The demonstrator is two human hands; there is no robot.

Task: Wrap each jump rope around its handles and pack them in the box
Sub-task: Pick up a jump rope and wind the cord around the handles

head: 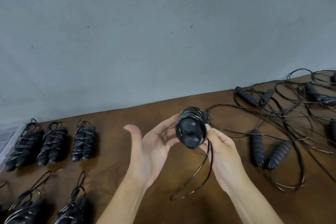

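Table [163, 211]: brown surface that ran from near left to far right; its near edge was cut off by the frame.
Loose ropes [283, 120]: an unwrapped tangle lay at the right, cords crossing so that which handle belonged to which cord could not be told.
Wrapped bundles [52, 143]: three lay in a row at the left, two more nearer, the latter blurred and partly cut off.
Box [7, 138]: only a pale corner showed at the far left; whether it was the packing box could not be told.
Left hand [149, 149]: palm up, thumb spread, fingers lightly curled against the left side of the bundle.
Right hand [223, 152]: fingers pinched the cord beside the bundle; fingertips hidden behind it.
Bundle [190, 129]: held above mid-table, handle ends toward the camera; probably light, ridged grips unlikely to slip; best held across both handles.
Cord [200, 178]: thin, glossy, springy-looking; a loop hung below, likely to unwind if let go.
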